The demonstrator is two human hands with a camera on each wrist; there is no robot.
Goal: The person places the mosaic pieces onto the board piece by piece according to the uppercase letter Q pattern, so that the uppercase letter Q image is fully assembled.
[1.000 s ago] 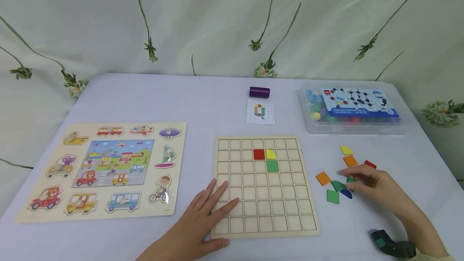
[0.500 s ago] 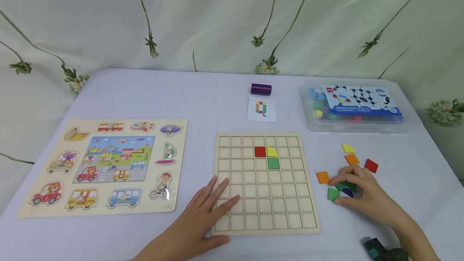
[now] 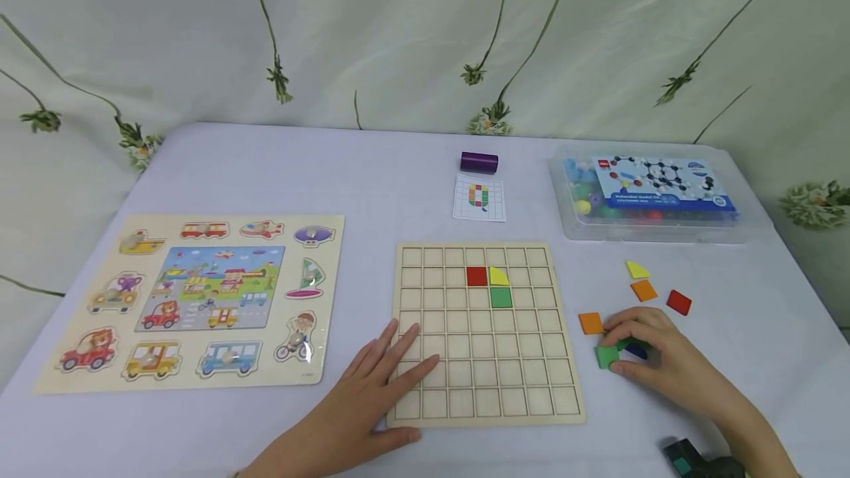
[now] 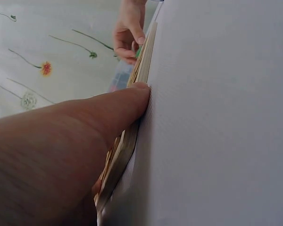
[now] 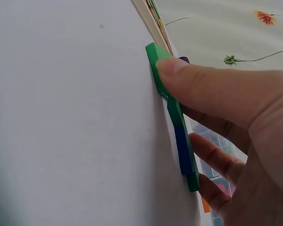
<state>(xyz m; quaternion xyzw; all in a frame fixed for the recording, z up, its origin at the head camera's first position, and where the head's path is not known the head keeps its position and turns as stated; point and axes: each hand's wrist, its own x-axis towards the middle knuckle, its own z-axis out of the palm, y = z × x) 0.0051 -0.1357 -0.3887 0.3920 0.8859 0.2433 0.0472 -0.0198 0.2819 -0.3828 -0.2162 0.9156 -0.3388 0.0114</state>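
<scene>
A wooden grid board [image 3: 485, 419] lies in the middle of the table, bearing a red square tile [image 3: 477, 276], a yellow quarter-round tile [image 3: 498, 276] and a green square tile [image 3: 501, 297]. Over its left side spreads my left hand [image 3: 361, 393], fingers straight, the thumb [image 4: 132, 96] at the board's near edge in the left wrist view. Right of the board, my right hand [image 3: 654, 349] pinches a loose green square tile [image 3: 606, 357] between thumb and index finger. Partly hidden beneath its fingers are green quarter-round pieces and a dark blue piece [image 5: 181, 148].
Near the right hand lie two orange tiles [image 3: 590, 324], a red tile [image 3: 679, 302] and a yellow quarter-round [image 3: 637, 270]. A pattern card [image 3: 478, 209], a purple cylinder [image 3: 479, 162] and a clear plastic box [image 3: 578, 231] stand behind. A vehicle puzzle board [image 3: 219, 382] lies left.
My right hand has moved left and toward me, from over the green quarter-rounds to the green square, uncovering the red tile. The left hand stays on the board.
</scene>
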